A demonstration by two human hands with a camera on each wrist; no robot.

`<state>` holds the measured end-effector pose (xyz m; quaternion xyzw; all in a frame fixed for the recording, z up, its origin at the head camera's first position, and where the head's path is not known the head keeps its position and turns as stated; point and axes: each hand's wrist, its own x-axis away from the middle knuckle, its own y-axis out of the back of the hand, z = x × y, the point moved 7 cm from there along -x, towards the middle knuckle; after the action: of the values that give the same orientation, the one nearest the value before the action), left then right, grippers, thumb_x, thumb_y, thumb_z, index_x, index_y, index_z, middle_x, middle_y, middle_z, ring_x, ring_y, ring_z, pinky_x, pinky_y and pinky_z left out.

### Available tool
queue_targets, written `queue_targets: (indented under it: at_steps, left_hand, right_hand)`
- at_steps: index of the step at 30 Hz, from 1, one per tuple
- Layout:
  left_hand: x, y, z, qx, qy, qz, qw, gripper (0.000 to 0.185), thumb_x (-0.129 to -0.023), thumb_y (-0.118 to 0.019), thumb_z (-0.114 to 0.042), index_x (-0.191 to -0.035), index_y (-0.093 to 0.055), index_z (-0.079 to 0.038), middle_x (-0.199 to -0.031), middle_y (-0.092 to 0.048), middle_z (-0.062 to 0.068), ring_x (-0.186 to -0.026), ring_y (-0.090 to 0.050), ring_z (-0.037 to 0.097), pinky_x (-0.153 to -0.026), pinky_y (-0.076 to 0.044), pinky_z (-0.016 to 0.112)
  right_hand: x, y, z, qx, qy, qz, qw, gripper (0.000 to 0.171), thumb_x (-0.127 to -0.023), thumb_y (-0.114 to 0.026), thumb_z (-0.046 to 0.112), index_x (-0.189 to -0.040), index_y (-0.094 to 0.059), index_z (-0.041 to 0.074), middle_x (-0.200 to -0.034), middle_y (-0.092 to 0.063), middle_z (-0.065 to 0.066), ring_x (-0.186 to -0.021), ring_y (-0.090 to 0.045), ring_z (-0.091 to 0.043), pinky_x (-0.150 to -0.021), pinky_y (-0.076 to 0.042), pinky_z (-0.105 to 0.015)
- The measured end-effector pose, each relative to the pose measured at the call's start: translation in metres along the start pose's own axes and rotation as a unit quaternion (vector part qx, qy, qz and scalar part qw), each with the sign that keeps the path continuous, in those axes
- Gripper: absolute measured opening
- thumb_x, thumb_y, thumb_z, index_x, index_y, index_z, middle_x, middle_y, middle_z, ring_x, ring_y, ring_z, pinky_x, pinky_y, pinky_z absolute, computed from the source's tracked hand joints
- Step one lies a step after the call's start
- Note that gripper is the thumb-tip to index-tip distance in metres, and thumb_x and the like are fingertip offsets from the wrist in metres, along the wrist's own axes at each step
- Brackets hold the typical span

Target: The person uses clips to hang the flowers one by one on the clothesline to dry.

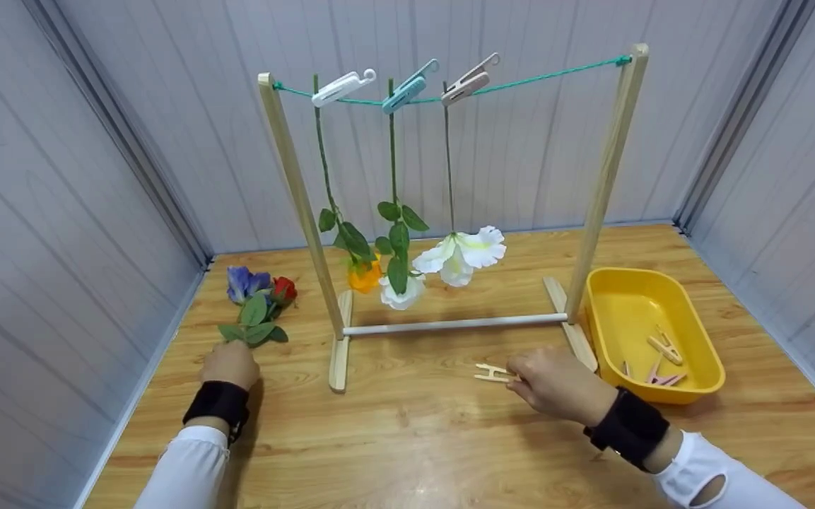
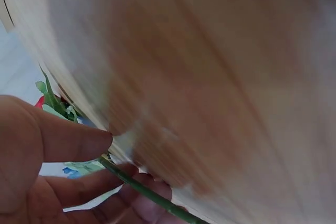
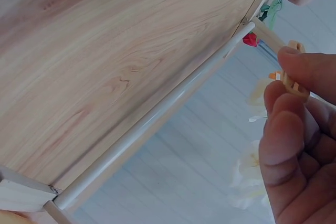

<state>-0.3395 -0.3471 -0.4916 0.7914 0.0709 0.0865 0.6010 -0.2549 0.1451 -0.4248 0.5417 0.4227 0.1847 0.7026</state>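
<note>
White long sleeves w/ black wrist straps on both arms; grips bare.

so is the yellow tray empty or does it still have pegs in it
Not empty: the yellow tray holds a few pegs on its floor, seen in the head view.

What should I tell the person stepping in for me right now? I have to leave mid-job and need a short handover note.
Left hand: grip on the stem of the flowers on the table, left of the rack.
Right hand: pinches a beige clothespin just above the table, in front of the rack.
Done: three flowers hang upside down from the green line, each under its own peg: white, blue, beige.
Left: the blue and red flowers are not yet hung. Spare pegs lie in the yellow tray.
</note>
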Motion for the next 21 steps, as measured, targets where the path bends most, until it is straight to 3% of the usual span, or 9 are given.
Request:
queue_targets:
  at_steps: [5,12,17,21]
  left_hand:
    - [0.001,0.002,-0.002,0.002,-0.026,-0.006,0.9996,0.024,-0.099,-0.054,0.004,-0.102,-0.075,0.016,-0.099,-0.072,0.041,-0.084,-0.073,0.054,-0.072,-0.062,0.062]
    - [0.001,0.005,-0.007,0.011,-0.048,-0.030,0.9984,0.022,-0.101,-0.051,0.006,-0.104,-0.067,0.020,-0.099,-0.070,0.041,-0.091,-0.072,0.057,-0.078,-0.062,0.065]
    - [0.002,0.011,-0.008,0.014,-0.067,-0.063,0.9957,0.021,-0.103,-0.048,0.005,-0.099,-0.062,0.020,-0.093,-0.069,0.040,-0.086,-0.071,0.056,-0.075,-0.061,0.066]
    - [0.002,0.017,-0.008,0.025,-0.062,-0.090,0.9937,0.025,-0.106,-0.049,-0.001,-0.095,-0.062,0.018,-0.093,-0.067,0.042,-0.083,-0.069,0.058,-0.073,-0.060,0.068]
  right_hand:
    - [0.000,-0.001,0.000,-0.007,-0.003,0.000,1.000,0.024,-0.090,-0.083,0.009,-0.084,-0.060,0.010,-0.066,-0.056,0.002,-0.056,-0.049,-0.010,-0.053,-0.039,-0.027]
    - [0.001,-0.002,-0.001,-0.011,-0.013,0.011,1.000,0.022,-0.091,-0.083,0.010,-0.087,-0.062,0.009,-0.067,-0.057,0.002,-0.056,-0.050,-0.012,-0.052,-0.039,-0.028]
    - [0.003,-0.003,-0.001,-0.007,-0.014,0.009,1.000,0.024,-0.089,-0.084,0.010,-0.085,-0.060,0.010,-0.065,-0.056,0.002,-0.054,-0.047,-0.010,-0.051,-0.037,-0.026]
    - [0.003,-0.003,-0.001,-0.009,-0.016,0.006,1.000,0.026,-0.089,-0.085,0.010,-0.084,-0.059,0.010,-0.065,-0.056,0.002,-0.054,-0.048,-0.010,-0.051,-0.038,-0.026]
